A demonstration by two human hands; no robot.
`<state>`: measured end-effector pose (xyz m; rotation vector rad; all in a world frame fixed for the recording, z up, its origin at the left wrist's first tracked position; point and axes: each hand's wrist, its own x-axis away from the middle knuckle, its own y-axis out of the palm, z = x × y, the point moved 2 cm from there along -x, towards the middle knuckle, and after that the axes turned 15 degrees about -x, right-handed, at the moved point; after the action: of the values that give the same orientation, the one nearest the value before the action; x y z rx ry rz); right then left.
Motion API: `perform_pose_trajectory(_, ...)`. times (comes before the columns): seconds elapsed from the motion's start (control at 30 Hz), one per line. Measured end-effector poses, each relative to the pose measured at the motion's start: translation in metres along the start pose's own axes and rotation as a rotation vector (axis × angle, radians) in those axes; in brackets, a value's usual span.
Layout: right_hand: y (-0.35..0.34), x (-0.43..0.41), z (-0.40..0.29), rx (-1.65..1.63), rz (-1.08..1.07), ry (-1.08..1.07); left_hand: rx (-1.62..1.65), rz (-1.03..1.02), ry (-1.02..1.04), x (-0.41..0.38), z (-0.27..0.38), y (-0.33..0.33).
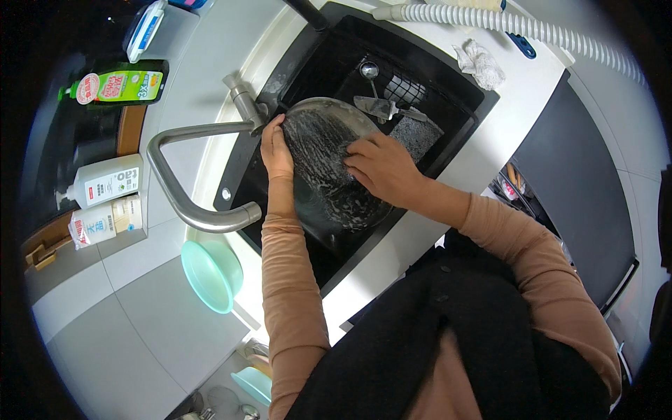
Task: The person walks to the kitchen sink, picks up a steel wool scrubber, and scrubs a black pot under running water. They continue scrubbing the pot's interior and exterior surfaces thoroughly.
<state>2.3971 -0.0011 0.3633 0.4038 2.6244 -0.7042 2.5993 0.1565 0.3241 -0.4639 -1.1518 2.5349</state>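
A large round pan or lid (320,142), too covered in suds to tell which, is tilted over the black sink (310,231). White soap streaks cover its dark face. My left hand (276,149) grips its rim on the left, beside the faucet base. Against the sudsy face, toward the right side, my right hand (383,168) presses with bent fingers. Whether something is under those fingers is hidden. Just beyond the rim lie a ladle (369,71), a broad metal blade or turner (375,106) and a grey scouring pad (417,137).
The curved metal faucet (181,205) reaches over the sink's left edge. A mint-green basin (210,275) stands beside the sink. Bottles, including green dish soap (123,86), line the left ledge. A crumpled cloth (482,65) and a ribbed white hose (472,20) lie at the far right.
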Motion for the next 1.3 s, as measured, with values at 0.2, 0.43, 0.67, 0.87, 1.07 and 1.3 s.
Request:
perform_pose_trajectory(0.2, 0.033, -0.078, 0.014, 0.246, -0.003, -0.109, -0.016, -0.001, 0.009, -0.001, 0.004, -0.001)
perform_pose_trajectory(0.43, 0.038, -0.103, 0.024, 0.256, -0.092, 0.004, 0.003, -0.012, -0.015, -0.005, 0.008, 0.003)
perform_pose_trajectory(0.67, 0.008, 0.011, -0.012, 0.108, -0.175, -0.219, 0.02, 0.03, -0.043, 0.004, 0.007, -0.003)
perform_pose_trajectory(0.87, 0.04, -0.08, 0.006, 0.235, -0.071, -0.146, 0.049, 0.024, 0.005, -0.002, 0.006, 0.0)
perform_pose_trajectory(1.07, 0.049, -0.098, 0.014, 0.307, -0.045, -0.074, 0.065, 0.027, 0.035, -0.003, 0.006, 0.002)
perform_pose_trajectory(1.3, 0.021, -0.016, -0.022, 0.216, -0.172, -0.214, 0.075, 0.074, 0.027, 0.002, -0.002, 0.001)
